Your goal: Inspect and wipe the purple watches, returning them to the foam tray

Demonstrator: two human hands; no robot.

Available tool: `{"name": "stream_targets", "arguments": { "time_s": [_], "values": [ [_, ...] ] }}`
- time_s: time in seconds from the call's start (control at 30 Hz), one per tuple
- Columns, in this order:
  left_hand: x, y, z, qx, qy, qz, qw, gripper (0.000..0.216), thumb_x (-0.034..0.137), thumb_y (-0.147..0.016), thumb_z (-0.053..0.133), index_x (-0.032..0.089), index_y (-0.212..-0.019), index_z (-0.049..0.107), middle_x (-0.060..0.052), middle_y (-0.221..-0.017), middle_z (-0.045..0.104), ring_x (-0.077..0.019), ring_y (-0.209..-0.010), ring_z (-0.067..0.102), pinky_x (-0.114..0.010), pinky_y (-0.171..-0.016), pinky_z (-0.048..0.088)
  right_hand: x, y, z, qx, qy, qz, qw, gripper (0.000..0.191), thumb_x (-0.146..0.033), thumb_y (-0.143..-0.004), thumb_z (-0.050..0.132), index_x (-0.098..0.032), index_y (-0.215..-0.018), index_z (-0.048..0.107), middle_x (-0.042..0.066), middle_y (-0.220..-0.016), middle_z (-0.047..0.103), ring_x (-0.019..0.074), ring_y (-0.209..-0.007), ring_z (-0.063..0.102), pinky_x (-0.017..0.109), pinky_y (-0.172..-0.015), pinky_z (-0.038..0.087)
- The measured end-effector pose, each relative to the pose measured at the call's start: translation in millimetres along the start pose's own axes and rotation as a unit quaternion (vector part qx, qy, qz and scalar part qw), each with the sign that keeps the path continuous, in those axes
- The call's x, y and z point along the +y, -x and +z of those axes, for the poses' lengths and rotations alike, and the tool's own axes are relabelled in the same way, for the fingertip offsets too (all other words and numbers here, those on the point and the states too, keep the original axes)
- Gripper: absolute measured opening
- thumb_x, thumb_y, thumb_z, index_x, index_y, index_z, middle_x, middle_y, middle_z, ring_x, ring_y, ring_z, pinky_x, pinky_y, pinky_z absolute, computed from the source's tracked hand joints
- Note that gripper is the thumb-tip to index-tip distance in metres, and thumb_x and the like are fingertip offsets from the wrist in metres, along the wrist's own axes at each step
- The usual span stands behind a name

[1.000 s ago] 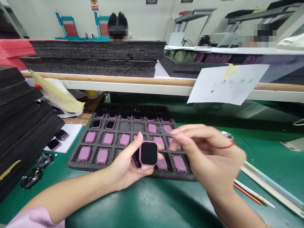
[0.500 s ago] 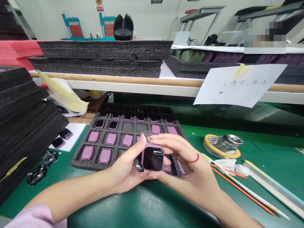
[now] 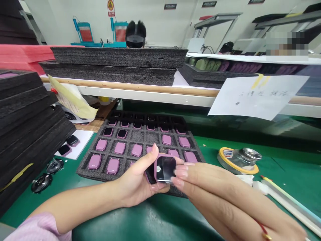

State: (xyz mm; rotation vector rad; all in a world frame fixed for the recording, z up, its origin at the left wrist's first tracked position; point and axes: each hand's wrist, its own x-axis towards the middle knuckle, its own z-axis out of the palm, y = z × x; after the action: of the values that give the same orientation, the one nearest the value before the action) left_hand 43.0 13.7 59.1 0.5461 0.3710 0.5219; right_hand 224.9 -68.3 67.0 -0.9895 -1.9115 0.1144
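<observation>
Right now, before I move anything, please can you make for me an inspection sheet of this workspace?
Surface: green bench mat.
Job's things: pink watch with a black screen, held up over a black foam tray of more pink watches.
Hands: left hand holds the watch; right hand has its fingertips at the watch's right side.
Clutter: stacked black foam sheets, two watches on white paper, round jar, long sticks.
Cables: thin wire on the far shelf.
Surroundings: a person behind the foam, blue racks, paper note.
</observation>
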Motion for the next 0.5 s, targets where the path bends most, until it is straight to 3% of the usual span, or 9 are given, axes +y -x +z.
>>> {"name": "stream_targets", "arguments": {
  "time_s": [0.1, 0.23, 0.37, 0.5],
  "values": [
    [0.5, -0.2, 0.5, 0.003, -0.005, -0.004, 1.000, 0.054, 0.062, -0.071, 0.081, 0.009, -0.081, 0.071, 0.000, -0.070, 0.054, -0.0019, -0.046, 0.040, -0.017, -0.045, 0.025, -2.7, -5.3, 3.6, -0.045, 0.013, -0.029, 0.999, 0.047, -0.016, -0.105, 0.038, -0.036, -0.144, 0.056, -0.001, -0.124, 0.075, 0.0190, -0.108, 0.074, 0.032, -0.105, 0.057],
    [-1.4, -1.8, 0.2, 0.012, -0.030, 0.019, 0.999, 0.053, 0.062, -0.072, 0.080, 0.011, -0.076, 0.066, 0.003, -0.065, 0.048, -0.0023, -0.047, 0.035, -0.017, -0.045, 0.022, -0.6, -19.3, 11.4, -0.033, 0.094, -0.112, 0.989, 0.038, -0.018, -0.089, 0.071, -0.023, -0.127, 0.066, 0.004, -0.101, 0.079, 0.0222, -0.088, 0.073, 0.036, -0.079, 0.061],
    [-6.6, -3.7, -1.1, 0.016, -0.091, 0.055, 0.994, 0.052, 0.061, -0.074, 0.079, 0.014, -0.068, 0.057, 0.005, -0.058, 0.043, -0.0035, -0.045, 0.030, -0.019, -0.043, 0.020, 3.9, -25.8, 20.7, -0.023, 0.085, -0.038, 0.995, 0.059, -0.039, -0.086, 0.076, -0.015, -0.136, 0.055, 0.007, -0.090, 0.070, 0.0203, -0.076, 0.064, 0.035, -0.063, 0.055],
    [-10.0, -2.8, -3.9, 0.044, -0.099, 0.053, 0.993, 0.055, 0.068, -0.071, 0.078, 0.016, -0.080, 0.059, 0.007, -0.057, 0.042, -0.0048, -0.049, 0.029, -0.018, -0.046, 0.026, 8.4, -26.1, 21.4, -0.010, 0.011, -0.014, 1.000, 0.040, -0.026, -0.085, 0.078, -0.021, -0.121, 0.060, 0.002, -0.089, 0.067, 0.0168, -0.082, 0.064, 0.030, -0.073, 0.056]
  ]
}}
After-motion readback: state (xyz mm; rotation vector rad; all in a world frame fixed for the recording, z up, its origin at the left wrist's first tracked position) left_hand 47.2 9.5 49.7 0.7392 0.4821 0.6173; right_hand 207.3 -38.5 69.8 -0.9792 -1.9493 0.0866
